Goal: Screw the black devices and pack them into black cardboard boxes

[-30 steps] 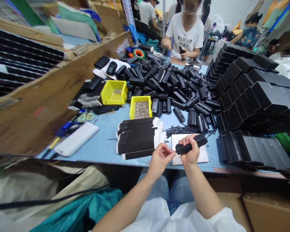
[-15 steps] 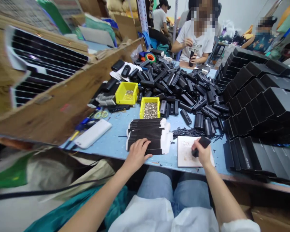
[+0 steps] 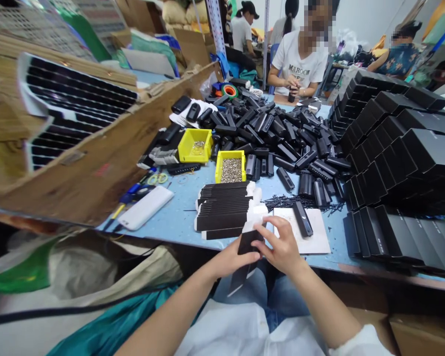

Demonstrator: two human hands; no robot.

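A folded black cardboard box point(image 3: 249, 242) with a pale end flap is held just past the table's front edge, above my lap. My left hand point(image 3: 228, 258) grips its left side, thumb across the front. My right hand point(image 3: 284, 244) pinches the box near its upper end, fingertips by the flap. To the right, a black oblong device point(image 3: 302, 219) with a small round mark lies on a white board point(image 3: 319, 240). Left of my hands, a stack of flat black boxes point(image 3: 224, 207) with white end flaps rests on the table.
Two yellow bins point(image 3: 230, 167) of small metal parts stand behind the stack. Beyond lies a heap of black devices point(image 3: 259, 123), with black screws point(image 3: 282, 201) nearer. Black boxes point(image 3: 400, 158) are piled high at right. A white case point(image 3: 146, 207) lies left. A co-worker point(image 3: 300, 64) sits opposite.
My right hand has let go of the black device, leaving it on the white board, and moved left. My left hand has lifted a flat box off the stack; both hands now hold it.
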